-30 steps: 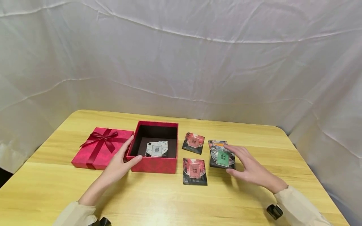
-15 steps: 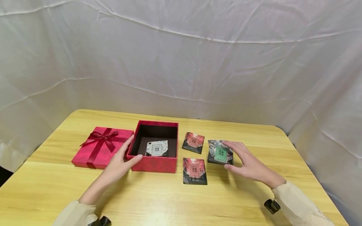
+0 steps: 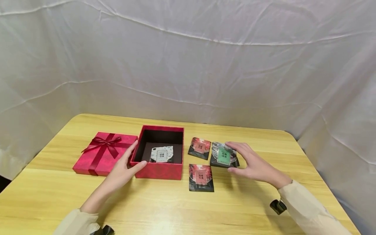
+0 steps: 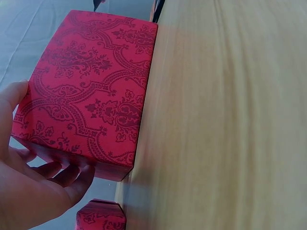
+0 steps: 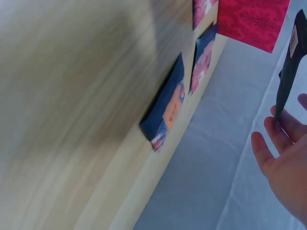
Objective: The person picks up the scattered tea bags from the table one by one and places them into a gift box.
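Observation:
An open red box (image 3: 160,171) stands on the wooden table (image 3: 176,209) with a white packet (image 3: 162,154) inside. My left hand (image 3: 129,164) grips its near left corner, thumb on the front wall and fingers along the side (image 4: 72,175). My right hand (image 3: 243,160) holds a green packet (image 3: 224,156) between thumb and fingers, lifted a little off the table to the right of the box. In the right wrist view this packet (image 5: 288,67) shows edge-on above my fingers (image 5: 283,124). Another packet with an orange patch (image 5: 165,108) lies flat below.
The red lid with a bow (image 3: 102,153) lies left of the box. Two red packets lie on the table, one behind (image 3: 200,147) and one nearer me (image 3: 201,178). White cloth (image 3: 188,65) hangs behind and around the table.
My right hand has picked the green packet up and carried it left, closer to the box. The left hand has stayed on the box corner.

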`<state>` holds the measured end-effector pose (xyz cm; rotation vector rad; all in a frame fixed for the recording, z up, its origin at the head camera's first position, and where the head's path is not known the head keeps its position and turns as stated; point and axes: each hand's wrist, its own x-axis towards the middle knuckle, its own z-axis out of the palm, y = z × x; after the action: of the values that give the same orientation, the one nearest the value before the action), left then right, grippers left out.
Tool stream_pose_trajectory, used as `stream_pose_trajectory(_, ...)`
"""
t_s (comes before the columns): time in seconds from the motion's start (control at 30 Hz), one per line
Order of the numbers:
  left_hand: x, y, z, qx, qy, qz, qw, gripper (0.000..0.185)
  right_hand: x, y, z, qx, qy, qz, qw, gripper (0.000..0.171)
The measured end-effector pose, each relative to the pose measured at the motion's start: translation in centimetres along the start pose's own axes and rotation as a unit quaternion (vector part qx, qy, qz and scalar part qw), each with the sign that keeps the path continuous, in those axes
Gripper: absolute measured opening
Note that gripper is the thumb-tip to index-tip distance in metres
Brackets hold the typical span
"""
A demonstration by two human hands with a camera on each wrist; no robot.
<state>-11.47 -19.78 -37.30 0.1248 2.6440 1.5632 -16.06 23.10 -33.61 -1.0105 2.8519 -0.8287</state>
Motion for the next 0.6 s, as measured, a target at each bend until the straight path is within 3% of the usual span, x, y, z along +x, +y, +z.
stream_pose_trajectory(0.6,0.0,0.0,0.1,-0.002,0.001,0.005,1.0000,0.083,2.4,-0.9,-0.6,0.013,-0.028,-0.004,1.000,0.082)
